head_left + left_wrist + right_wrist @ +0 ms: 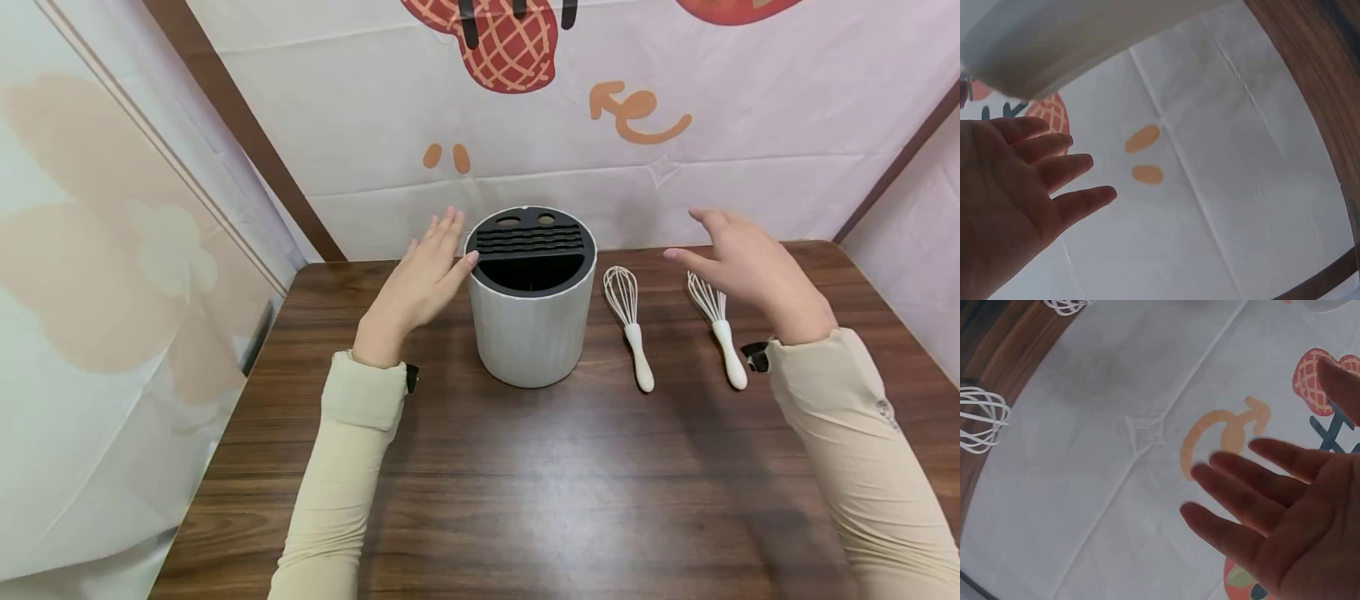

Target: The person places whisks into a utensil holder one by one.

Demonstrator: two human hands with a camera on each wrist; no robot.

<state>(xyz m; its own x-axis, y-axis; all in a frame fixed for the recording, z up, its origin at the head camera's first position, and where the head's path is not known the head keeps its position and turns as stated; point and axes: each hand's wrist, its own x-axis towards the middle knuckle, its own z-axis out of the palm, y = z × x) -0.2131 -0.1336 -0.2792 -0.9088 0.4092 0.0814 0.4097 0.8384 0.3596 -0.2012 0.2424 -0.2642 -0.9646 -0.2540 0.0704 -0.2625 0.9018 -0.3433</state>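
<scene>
The utensil holder [529, 337], a pale cylinder, stands upright on the brown wood-grain worktop [525, 492], toward its rear edge. A black insert [527, 218] sits in its top; this has two round holes at the rear, a ribbed section across the middle and a wide compartment at the front.

Two white whisks lie on the worktop to the right of the utensil holder. The first whisk [640, 358] lies just beside the utensil holder; the second whisk [730, 354] lies farther right. On both, the wire loops point toward the rear edge and the handle points toward the person, angled slightly to the right.

The left hand [420, 287] is at the left side of the utensil holder. Its fingers [1063, 170] are extended, with gaps between the tips. In the head view the thumb tip overlaps the rim of the utensil holder; contact cannot be determined.

The right hand [761, 262] is raised beside the second whisk and hides part of its wire loops in the head view. Its fingers [1241, 494] are extended and slightly spread, with the thumb set apart. The right wrist view shows the wire loops well apart from these fingers.

A white printed cloth [375, 108] hangs behind the worktop.
</scene>
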